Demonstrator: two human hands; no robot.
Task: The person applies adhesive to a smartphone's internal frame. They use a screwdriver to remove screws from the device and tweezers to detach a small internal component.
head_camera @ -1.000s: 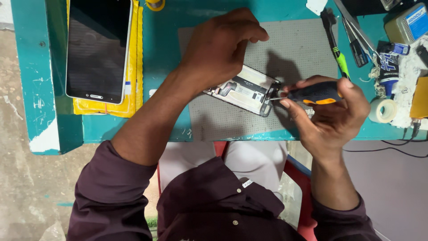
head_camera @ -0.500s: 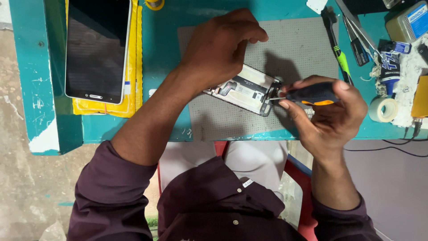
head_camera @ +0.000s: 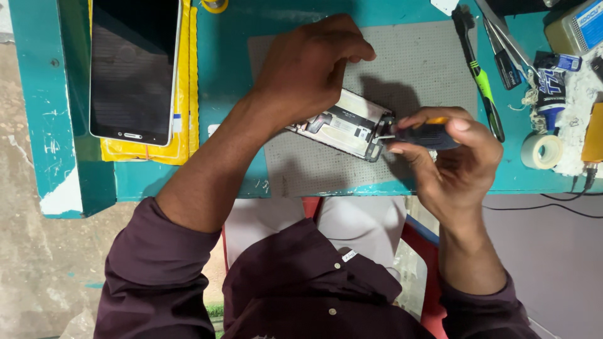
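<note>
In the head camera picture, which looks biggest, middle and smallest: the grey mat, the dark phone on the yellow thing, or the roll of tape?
1. grey mat, partly hidden by the hands
2. dark phone
3. roll of tape

All three lie flat on the table.

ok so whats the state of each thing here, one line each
opened phone: back off, insides showing, flat on the grey mat
left hand: pressing down on the opened phone
right hand: gripping a screwdriver, tip at the phone's edge
second phone: screen dark, face up on a yellow pouch
tape roll: lying flat
green-handled tool: lying unused
</note>
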